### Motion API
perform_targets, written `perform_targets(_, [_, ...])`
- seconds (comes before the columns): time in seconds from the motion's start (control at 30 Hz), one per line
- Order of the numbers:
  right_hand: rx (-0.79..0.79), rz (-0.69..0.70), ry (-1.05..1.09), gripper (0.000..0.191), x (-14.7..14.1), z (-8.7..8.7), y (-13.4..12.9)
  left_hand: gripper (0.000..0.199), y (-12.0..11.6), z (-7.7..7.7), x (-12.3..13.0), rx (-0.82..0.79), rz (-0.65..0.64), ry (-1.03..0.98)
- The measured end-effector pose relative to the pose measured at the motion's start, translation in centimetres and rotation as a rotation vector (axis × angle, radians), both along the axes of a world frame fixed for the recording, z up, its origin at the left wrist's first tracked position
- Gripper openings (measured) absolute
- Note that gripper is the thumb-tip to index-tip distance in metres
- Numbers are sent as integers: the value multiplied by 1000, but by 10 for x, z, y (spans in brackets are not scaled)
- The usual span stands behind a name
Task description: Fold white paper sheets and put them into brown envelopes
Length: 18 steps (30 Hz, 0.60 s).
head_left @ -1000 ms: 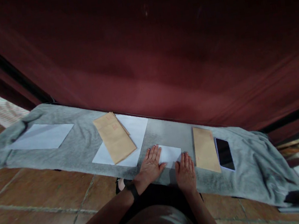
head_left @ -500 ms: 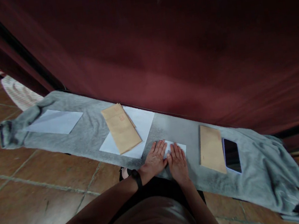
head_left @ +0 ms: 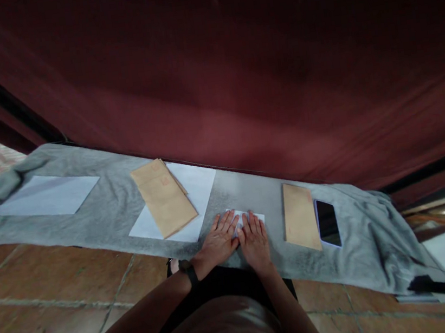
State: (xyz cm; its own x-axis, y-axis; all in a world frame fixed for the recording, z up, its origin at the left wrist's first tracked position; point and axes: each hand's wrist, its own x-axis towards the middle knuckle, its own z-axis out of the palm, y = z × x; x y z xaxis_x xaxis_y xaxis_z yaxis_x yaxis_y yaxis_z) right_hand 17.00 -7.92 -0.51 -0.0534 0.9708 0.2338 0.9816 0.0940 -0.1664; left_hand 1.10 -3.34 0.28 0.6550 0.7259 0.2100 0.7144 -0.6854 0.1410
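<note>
Small white paper [head_left: 240,220] is lying on the grey-draped worktop [head_left: 245,185], roughly midway along its length and closer to the near edge than to the far edge. The left hand [head_left: 220,239] and the right hand [head_left: 255,241] are resting side by side upon it, palms down and fingers extended; neither is grasping anything. The paper's far right corner is showing just past the right hand, but the hands are covering so much of it that any crease is escaping view. Toward the worktop's left end, brown envelopes [head_left: 165,198] are overlying a larger white sheet [head_left: 200,180]; toward the right end, another brown envelope [head_left: 300,216] is lying just beside a phone [head_left: 328,222]. Judging from the posture, the hands are seemingly flattening the paper; good technique would be keeping one palm steady while the other is spreading even pressure outward, with the edges staying aligned and the soft drape not bunching underneath.
</note>
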Motion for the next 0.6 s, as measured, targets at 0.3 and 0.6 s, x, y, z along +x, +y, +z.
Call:
perform_targets(0.3, [9, -72, 5, 55, 8, -2, -5, 55, 2, -4, 0, 57, 23, -34])
perform_targets(0.6, [51, -140, 8, 62, 18, -12, -14, 66, 0, -5, 0, 35, 77, -47])
